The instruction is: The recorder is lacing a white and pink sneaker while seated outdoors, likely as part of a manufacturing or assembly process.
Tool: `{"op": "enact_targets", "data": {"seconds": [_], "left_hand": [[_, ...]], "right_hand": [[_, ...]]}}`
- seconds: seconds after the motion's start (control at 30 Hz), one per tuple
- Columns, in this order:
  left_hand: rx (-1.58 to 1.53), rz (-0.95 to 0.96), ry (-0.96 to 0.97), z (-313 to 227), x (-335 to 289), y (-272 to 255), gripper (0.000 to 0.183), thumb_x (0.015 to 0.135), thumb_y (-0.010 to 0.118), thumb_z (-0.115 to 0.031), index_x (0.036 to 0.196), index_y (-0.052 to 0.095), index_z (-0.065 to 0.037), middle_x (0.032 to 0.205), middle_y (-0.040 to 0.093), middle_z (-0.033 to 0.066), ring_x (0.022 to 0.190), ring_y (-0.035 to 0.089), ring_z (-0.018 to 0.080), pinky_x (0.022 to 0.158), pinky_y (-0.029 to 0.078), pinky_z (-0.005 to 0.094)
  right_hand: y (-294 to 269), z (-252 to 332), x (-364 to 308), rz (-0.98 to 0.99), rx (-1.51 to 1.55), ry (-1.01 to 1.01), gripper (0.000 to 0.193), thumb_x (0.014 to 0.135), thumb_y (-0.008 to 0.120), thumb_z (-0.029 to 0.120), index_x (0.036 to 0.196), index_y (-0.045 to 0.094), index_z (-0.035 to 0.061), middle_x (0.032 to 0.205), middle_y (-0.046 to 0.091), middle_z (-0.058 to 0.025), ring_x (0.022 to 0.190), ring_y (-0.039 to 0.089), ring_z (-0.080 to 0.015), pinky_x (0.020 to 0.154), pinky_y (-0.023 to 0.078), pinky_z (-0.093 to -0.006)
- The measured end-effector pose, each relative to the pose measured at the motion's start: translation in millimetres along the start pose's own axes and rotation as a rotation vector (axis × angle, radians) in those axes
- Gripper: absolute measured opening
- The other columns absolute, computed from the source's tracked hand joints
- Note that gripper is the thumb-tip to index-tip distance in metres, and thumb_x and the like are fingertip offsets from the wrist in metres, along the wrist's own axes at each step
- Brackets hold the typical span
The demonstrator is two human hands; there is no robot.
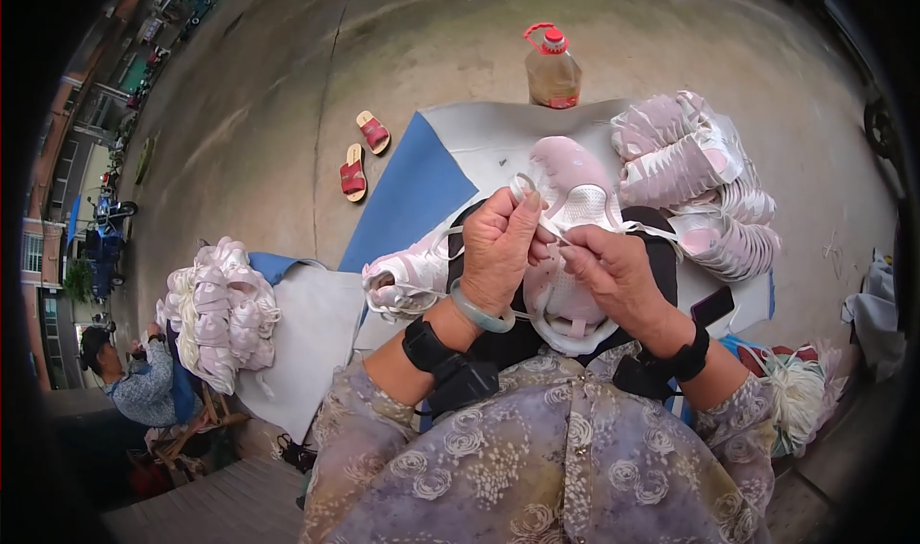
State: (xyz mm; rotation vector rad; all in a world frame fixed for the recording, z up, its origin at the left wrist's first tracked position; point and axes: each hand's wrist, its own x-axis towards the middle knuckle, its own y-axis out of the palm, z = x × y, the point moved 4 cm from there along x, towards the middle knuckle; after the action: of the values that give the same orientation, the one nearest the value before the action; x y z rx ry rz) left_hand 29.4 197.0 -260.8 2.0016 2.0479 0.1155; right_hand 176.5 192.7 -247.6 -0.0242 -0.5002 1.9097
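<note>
Across my lap lies a pink-and-white shoe upper [575, 204], its white mesh tongue showing beyond my fingers. Above it, my left hand [503, 242] is closed in a pinch on a white shoelace [553, 226], and a loop stands up past the fingertips. My right hand [613, 268] pinches the same lace close by, fingers bent; the two hands nearly meet. A loose lace trails out to the right. Just left of my knee rests another pink-and-white shoe upper [407, 280] with laces hanging from it.
Stacked pink shoe uppers [690, 156] lie at the right, and another pile [222, 304] at the left beside a seated person [144, 381]. A red-capped jug [553, 72] stands ahead. Red slippers [354, 173], a dark phone [712, 305] and a bundle of white laces [797, 395] lie around.
</note>
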Motion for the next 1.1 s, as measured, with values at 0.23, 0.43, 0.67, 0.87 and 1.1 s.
{"op": "enact_targets", "data": {"seconds": [0.23, 0.43, 0.67, 0.87, 1.1], "left_hand": [[-0.105, 0.2, -0.218, 16, -4, 0, 0.021, 0.091, 0.055, -0.026, 0.094, 0.059, -0.005, 0.068, 0.058, 0.0003, 0.05, 0.05, 0.0033, 0.045, 0.037, 0.0157], [-0.001, 0.243, -0.224, 19, -1, 2, 0.013, 0.088, 0.059, -0.017, 0.085, 0.061, -0.005, 0.065, 0.056, -0.0013, 0.049, 0.046, 0.0021, 0.044, 0.036, 0.0163], [0.173, 0.087, -0.158, 35, 15, -17, 0.012, 0.087, 0.06, -0.015, 0.08, 0.06, -0.005, 0.065, 0.056, -0.002, 0.051, 0.047, 0.0026, 0.045, 0.037, 0.0173], [0.352, 0.078, 0.027, 53, 19, -19, 0.012, 0.086, 0.059, -0.013, 0.079, 0.06, -0.003, 0.066, 0.057, -0.0038, 0.059, 0.047, 0.0007, 0.052, 0.04, 0.0176], [0.5, 0.045, 0.119, 50, 22, -18, 0.015, 0.082, 0.06, -0.013, 0.078, 0.06, 0.001, 0.062, 0.058, 0.0056, 0.056, 0.049, 0.0053, 0.051, 0.042, 0.0236]], "right_hand": [[-5, -5, 3, -0.009, -0.146, 0.07, 0.008, 0.081, 0.062, 0.013, 0.085, 0.064, 0.0064, 0.065, 0.061, -0.0103, 0.056, 0.06, -0.025, 0.052, 0.047, -0.0303], [-6, 3, 6, -0.061, -0.439, -0.187, 0.009, 0.075, 0.065, 0.012, 0.083, 0.063, 0.01, 0.067, 0.061, -0.0083, 0.06, 0.057, -0.0287, 0.056, 0.044, -0.0383], [-14, -2, 4, 0.05, -0.584, -0.255, 0.017, 0.072, 0.065, 0.014, 0.088, 0.061, 0.0092, 0.081, 0.056, -0.006, 0.077, 0.054, -0.025, 0.072, 0.038, -0.0379], [-5, -1, -1, 0.199, -0.748, -0.324, 0.032, 0.071, 0.067, 0.03, 0.096, 0.061, 0.0102, 0.096, 0.051, -0.0061, 0.094, 0.049, -0.0236, 0.087, 0.032, -0.0449], [-1, -2, -3, 0.166, -0.926, -0.341, 0.045, 0.073, 0.064, 0.04, 0.105, 0.059, 0.0089, 0.099, 0.052, -0.0069, 0.096, 0.048, -0.0236, 0.092, 0.031, -0.0469]]}}
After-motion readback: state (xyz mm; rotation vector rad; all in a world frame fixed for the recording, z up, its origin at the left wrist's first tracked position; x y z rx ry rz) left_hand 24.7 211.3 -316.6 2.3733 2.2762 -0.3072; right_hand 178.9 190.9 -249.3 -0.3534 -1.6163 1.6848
